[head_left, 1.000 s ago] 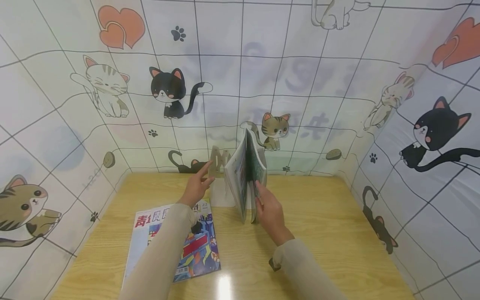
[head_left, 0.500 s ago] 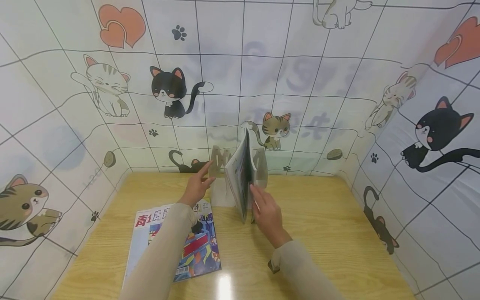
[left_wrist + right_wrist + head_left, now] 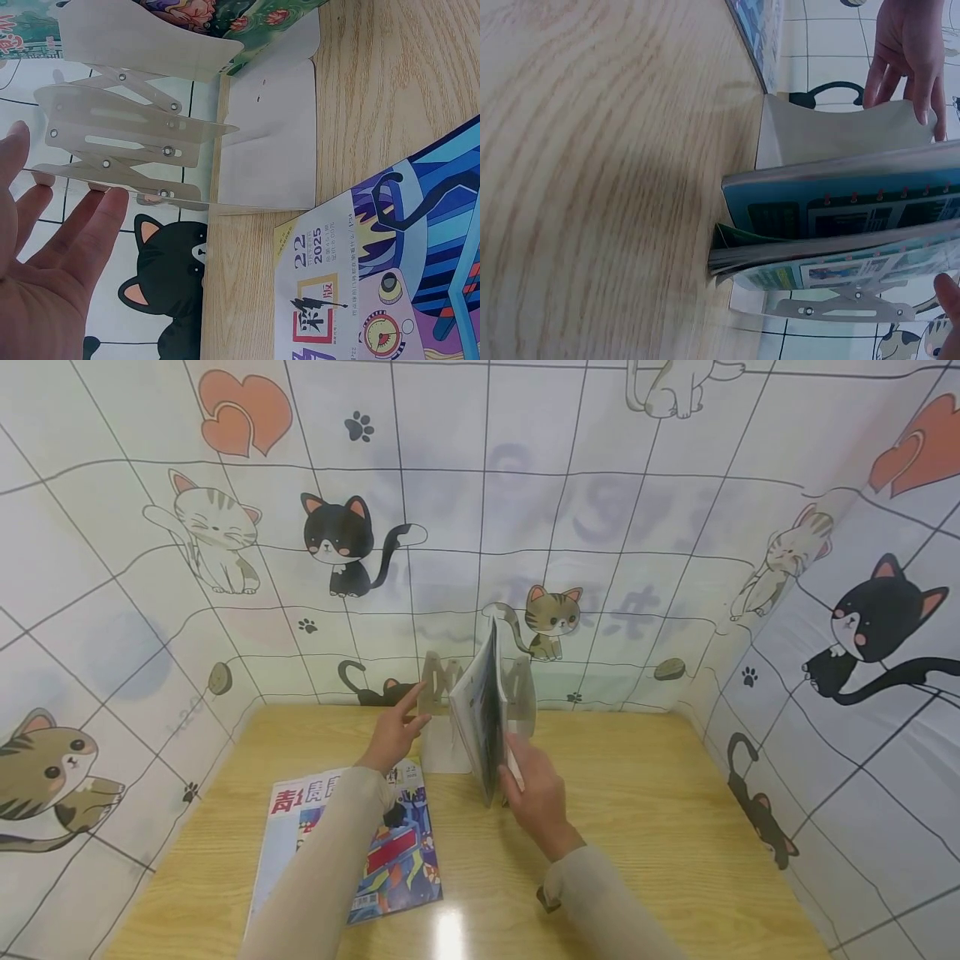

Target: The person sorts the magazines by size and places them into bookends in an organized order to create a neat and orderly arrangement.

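An expandable metal bookend (image 3: 447, 747) with pale end plates and scissor links stands near the back wall. Upright magazines stand in it: one with a teal back (image 3: 780, 214), another with a green-edged spine (image 3: 724, 259). My left hand (image 3: 392, 731) touches the bookend's left end plate (image 3: 150, 26) with extended fingers, as the left wrist view shows. Against the right side of the upright magazines (image 3: 480, 727), my right hand (image 3: 538, 797) rests its fingers, thumb near the front edge. Only a fingertip of it (image 3: 949, 296) enters the right wrist view.
Two magazines lie overlapped on the wooden table (image 3: 637, 827) at front left, the upper one colourful (image 3: 405, 860) and partly under my left sleeve. White sheets with cartoon cats (image 3: 337, 543) enclose the back and sides. The bookend's right end plate (image 3: 522, 693) stands behind my right hand.
My right hand has shifted slightly left, and the right-hand magazine has moved left against the other, uncovering the bookend's right end plate. The left hand has stayed in place.
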